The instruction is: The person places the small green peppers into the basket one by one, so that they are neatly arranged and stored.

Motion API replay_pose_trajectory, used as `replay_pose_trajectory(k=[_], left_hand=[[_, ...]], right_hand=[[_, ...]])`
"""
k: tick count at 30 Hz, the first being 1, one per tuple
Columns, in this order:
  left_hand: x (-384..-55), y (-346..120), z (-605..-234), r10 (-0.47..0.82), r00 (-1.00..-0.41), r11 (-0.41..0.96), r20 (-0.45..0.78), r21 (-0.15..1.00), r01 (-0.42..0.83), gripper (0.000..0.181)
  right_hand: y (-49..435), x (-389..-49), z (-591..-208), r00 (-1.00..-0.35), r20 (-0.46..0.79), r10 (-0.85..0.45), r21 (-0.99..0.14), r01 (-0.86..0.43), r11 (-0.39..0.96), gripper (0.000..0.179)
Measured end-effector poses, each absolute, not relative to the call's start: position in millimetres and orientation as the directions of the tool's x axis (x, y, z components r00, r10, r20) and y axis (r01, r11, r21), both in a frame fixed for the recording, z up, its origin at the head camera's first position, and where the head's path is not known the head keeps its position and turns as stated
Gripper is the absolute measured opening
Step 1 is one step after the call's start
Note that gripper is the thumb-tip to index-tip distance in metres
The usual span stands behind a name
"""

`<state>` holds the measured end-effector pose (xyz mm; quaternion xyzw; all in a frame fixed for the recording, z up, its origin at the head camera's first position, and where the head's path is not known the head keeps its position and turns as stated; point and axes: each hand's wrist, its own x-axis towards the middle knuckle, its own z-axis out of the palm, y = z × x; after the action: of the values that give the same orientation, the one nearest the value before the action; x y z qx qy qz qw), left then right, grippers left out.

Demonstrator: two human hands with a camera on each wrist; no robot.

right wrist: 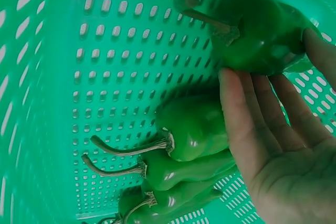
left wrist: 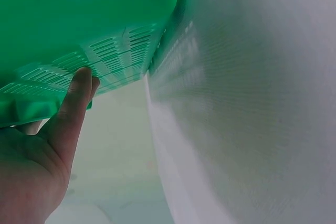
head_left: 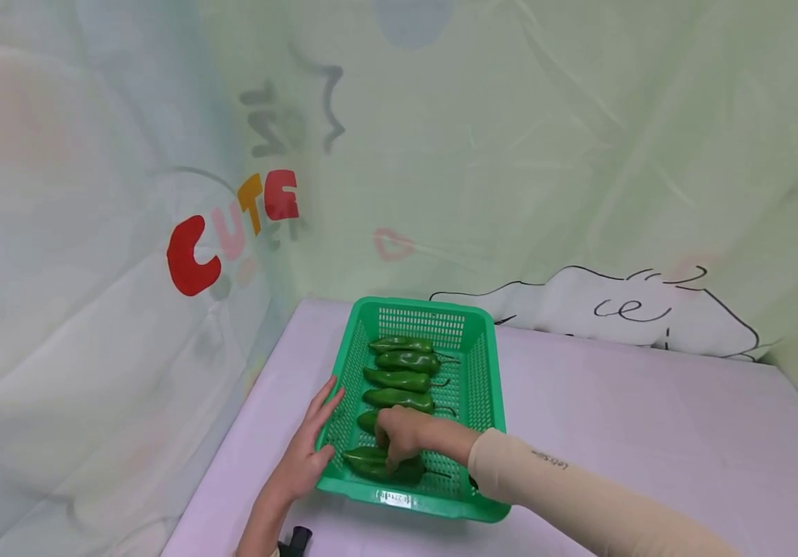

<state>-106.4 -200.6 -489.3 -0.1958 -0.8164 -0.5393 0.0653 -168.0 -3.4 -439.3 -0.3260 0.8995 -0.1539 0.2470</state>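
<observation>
A green plastic basket holds several long green peppers lying crosswise in a column, their thin stems toward the right. My right hand reaches into it and holds the nearest green pepper, thumb on one side and fingertips on the other. Part of that pepper is hidden behind the hand in the head view. My left hand rests at the basket's left rim, fingers mostly straight and spread. In the left wrist view its fingers lie against the slotted outer wall.
The basket stands on a pale lilac tabletop. Hanging printed sheets enclose the table at the back and left. A small black object shows beside my left wrist. A white label sits on the basket's front rim.
</observation>
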Motion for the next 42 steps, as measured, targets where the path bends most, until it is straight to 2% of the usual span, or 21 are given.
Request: replay_pose_trajectory(k=[11,21,30,36,42], left_hand=[[-106,-203,-490,0.256,-0.922,0.381,0.290,0.847,0.372,0.082],[-108,-207,-486,0.277,-0.933,0.483,0.231,0.806,0.343,0.075],[-109,-209,-478,0.341,-0.923,0.519,0.176,0.784,0.341,0.073],[-112,-207,-472,0.352,-0.914,0.555,0.201,0.741,0.377,0.072],[-112,-203,-467,0.334,-0.914,0.591,0.231,0.704,0.394,0.070]], right_hand=[[1,-168,-426,-0.656,-0.341,-0.674,-0.445,-0.518,0.730,0.035],[6,-165,-417,-0.674,-0.314,-0.668,-0.397,-0.546,0.738,0.038],[18,-164,-408,-0.684,-0.295,-0.667,-0.412,-0.539,0.735,0.036],[30,-165,-405,-0.716,-0.254,-0.650,-0.375,-0.546,0.749,0.039],[41,-165,-405,-0.709,-0.223,-0.669,-0.389,-0.564,0.728,0.040]])
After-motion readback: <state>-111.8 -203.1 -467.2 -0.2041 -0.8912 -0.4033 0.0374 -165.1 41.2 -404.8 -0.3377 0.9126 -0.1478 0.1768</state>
